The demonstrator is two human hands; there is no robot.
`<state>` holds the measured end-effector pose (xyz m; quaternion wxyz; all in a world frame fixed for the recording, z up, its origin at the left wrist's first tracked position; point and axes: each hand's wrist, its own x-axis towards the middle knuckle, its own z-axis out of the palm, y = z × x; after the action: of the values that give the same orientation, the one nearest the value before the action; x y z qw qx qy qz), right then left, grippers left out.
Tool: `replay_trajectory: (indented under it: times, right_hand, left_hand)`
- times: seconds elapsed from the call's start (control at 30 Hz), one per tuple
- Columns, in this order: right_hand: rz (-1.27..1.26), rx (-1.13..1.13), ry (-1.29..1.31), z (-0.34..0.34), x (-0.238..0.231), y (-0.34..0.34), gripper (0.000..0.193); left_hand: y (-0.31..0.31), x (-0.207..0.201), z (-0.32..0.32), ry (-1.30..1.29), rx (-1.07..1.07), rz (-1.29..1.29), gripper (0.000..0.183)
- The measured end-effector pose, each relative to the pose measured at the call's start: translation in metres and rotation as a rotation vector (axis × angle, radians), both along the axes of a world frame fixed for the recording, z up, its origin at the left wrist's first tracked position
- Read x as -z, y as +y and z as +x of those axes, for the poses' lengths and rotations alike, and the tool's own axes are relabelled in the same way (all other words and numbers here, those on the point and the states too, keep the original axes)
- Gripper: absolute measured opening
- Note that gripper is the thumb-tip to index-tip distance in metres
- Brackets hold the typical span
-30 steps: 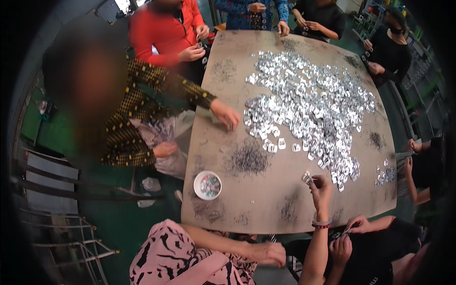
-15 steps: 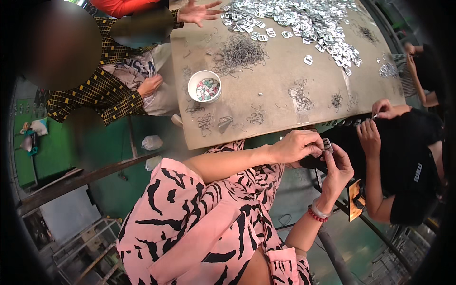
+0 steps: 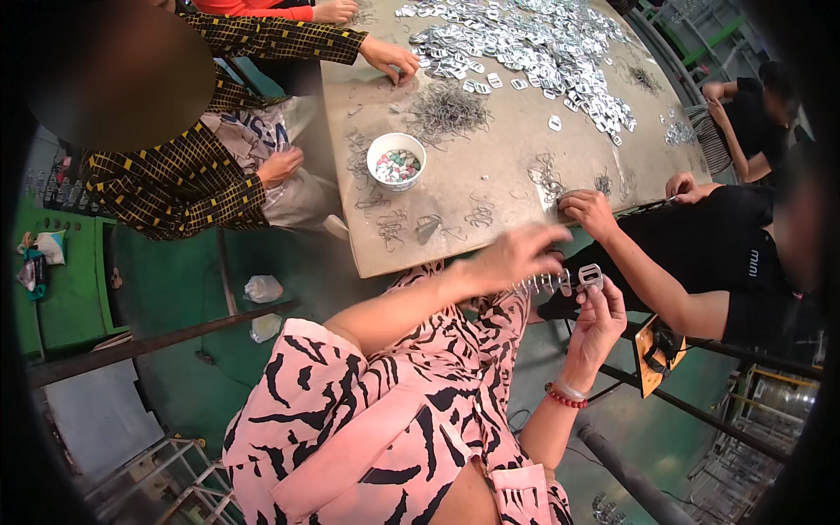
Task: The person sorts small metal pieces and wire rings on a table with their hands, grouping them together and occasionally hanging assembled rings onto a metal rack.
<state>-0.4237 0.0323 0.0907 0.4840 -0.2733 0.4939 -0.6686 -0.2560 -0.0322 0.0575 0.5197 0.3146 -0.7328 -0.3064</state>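
My right hand (image 3: 597,319) pinches a flat silver metal buckle (image 3: 591,276) with a slot in it, held upright between thumb and fingers. Beside it, a row of similar buckles (image 3: 548,283) reaches left below my other hand; what carries them is hidden. My left hand (image 3: 516,256) is blurred by motion, its fingers stretched and apart just above that row. Nothing shows in its fingers. Both hands are in front of the table's near edge, over my lap.
The table (image 3: 455,236) bears a large heap of buckles (image 3: 525,44), piles of thin wire hooks (image 3: 448,109) and a white tub (image 3: 394,179) of coloured pieces. A person's hand (image 3: 389,59) reaches in at left. At right, a dark-shirted person's hand (image 3: 588,213) touches wire pieces.
My left hand has moved up and left off the buckle, which my right hand keeps. The neighbour's hand at right has reached onto the table, and the left person's hand has lowered to it.
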Motion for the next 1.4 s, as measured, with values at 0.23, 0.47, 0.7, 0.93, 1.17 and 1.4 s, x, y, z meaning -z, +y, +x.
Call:
replay_trajectory:
  times: [0.23,0.47,0.7,0.93,1.17,1.4]
  right_hand:
    - [-0.002,-0.118,0.012,0.014,-0.006,0.006,0.018]
    - [0.028,-0.185,0.025,0.014,0.001,-0.008,0.019]
    - [0.048,-0.227,0.012,0.009,0.017,-0.015,0.018]
    - [0.009,-0.221,0.054,0.004,0.013,-0.006,0.017]
    - [-0.032,-0.183,0.0,0.005,0.014,0.007,0.015]
    - [-0.052,-0.072,0.022,0.009,0.033,0.017,0.026]
  left_hand:
    - [-0.168,0.032,0.114,-0.928,-0.394,0.197,0.012]
    - [-0.196,0.058,0.103,-1.228,-0.39,0.203,0.015]
    - [-0.179,0.084,0.097,-1.206,-0.501,0.067,0.013]
    - [-0.175,0.088,0.096,-1.43,-0.473,-0.095,0.015]
    - [-0.156,0.02,0.08,-0.975,-0.544,-0.16,0.019]
    - [-0.005,-0.029,0.003,0.073,0.154,0.577,0.013]
